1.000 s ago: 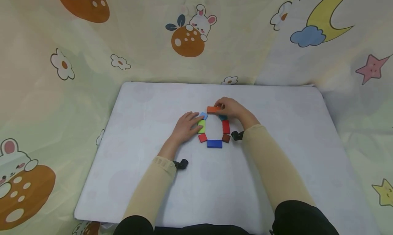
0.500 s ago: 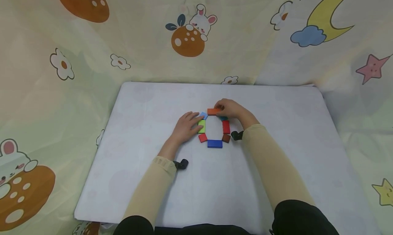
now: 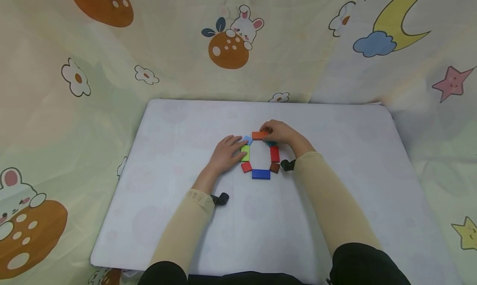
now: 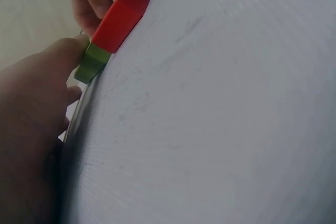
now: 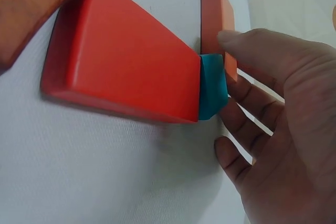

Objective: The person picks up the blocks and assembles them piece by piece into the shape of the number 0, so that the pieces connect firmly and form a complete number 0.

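Observation:
My right hand [image 3: 282, 132] pinches an orange rectangular block [image 3: 258, 136] at the far side of a ring of coloured blocks. In the right wrist view, the thumb lies on the orange block [image 5: 213, 19], beside a teal block [image 5: 211, 85]. On the ring's left, my left hand [image 3: 225, 154] rests with fingers stretched out. Its thumb touches a lime-green block [image 3: 244, 153], and its fingertips reach a light blue block [image 3: 247, 140]. The left wrist view has that thumb against the green block [image 4: 93, 61], right next to a red block [image 4: 123, 17].
The ring also includes a red block [image 3: 274, 154], a brown block [image 3: 274, 167], a dark blue block [image 3: 261, 174] and a small red block [image 3: 246, 167]. It lies on a white tabletop [image 3: 167, 235]. A cartoon-print cloth [image 3: 167, 36] hangs behind the table.
From the first frame to the second, my right hand has brought the orange block slightly nearer, in line with the ring. Since then nothing visibly moves; the left hand stays in place.

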The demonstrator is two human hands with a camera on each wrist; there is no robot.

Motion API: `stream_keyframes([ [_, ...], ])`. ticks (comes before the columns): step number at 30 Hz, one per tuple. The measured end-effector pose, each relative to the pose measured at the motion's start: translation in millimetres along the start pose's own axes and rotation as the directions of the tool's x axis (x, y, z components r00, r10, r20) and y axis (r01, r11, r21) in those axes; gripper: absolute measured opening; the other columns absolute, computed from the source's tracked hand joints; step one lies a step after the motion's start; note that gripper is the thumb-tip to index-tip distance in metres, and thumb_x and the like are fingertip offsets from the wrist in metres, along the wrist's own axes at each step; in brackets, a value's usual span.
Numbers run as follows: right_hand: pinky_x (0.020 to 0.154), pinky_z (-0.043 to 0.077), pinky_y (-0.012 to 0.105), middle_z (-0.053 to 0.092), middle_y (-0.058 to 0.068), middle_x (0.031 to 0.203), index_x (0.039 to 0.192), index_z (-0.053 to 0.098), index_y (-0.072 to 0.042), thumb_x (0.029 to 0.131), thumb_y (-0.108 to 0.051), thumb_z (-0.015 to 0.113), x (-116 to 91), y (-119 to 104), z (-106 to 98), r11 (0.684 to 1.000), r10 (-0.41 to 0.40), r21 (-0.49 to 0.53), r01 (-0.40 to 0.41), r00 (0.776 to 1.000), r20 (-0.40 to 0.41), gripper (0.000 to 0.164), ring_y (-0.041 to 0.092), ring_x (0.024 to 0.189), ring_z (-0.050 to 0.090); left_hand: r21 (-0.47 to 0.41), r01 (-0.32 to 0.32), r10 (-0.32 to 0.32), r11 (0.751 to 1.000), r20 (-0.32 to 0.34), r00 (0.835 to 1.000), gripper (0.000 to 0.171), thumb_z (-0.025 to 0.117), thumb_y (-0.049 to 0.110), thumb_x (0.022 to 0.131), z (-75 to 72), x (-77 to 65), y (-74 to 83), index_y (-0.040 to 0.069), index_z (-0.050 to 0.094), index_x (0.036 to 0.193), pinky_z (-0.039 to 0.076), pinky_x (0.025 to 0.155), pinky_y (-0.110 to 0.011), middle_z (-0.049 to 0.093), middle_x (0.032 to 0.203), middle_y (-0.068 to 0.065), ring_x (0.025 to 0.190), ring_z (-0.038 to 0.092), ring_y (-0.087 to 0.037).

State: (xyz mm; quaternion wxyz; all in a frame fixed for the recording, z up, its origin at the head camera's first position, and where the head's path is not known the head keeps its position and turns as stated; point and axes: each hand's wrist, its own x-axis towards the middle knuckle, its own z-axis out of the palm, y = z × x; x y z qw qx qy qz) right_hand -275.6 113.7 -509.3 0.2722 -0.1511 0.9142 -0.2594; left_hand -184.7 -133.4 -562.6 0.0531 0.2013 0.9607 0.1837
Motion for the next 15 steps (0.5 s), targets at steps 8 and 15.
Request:
stream_keyframes([
  [8, 0.106, 0.046, 0.05, 0.054, 0.012, 0.136, 0.134, 0.057, -0.013, 0.098, -0.028, 0.059, -7, 4, -2, 1.0, -0.018, -0.001, 0.017, 1.0, -0.021, 0.039, 0.031, 0.122, 0.049, -0.05, 0.014, -0.015, 0.999, -0.009, 1.0, 0.054, 0.043, 0.053, 0.102, 0.2, 1.1, -1.1, 0.035, 0.037, 0.152, 0.02, 0.124, -0.046, 0.038, 0.158, 0.003, 0.151, 0.024, -0.025],
  [15, 0.112, 0.038, 0.056, 0.049, 0.012, 0.144, 0.138, 0.055, -0.015, 0.097, -0.033, 0.058, -29, 9, -2, 0.985, -0.035, -0.172, 0.014, 0.992, -0.122, 0.044, 0.033, 0.134, 0.042, -0.092, 0.054, -0.047, 0.994, 0.082, 0.996, 0.062, 0.04, 0.059, 0.1, -7.6, 2.5, -1.8, 0.034, 0.028, 0.156, 0.018, 0.125, -0.046, 0.032, 0.161, 0.004, 0.153, 0.02, -0.023],
])
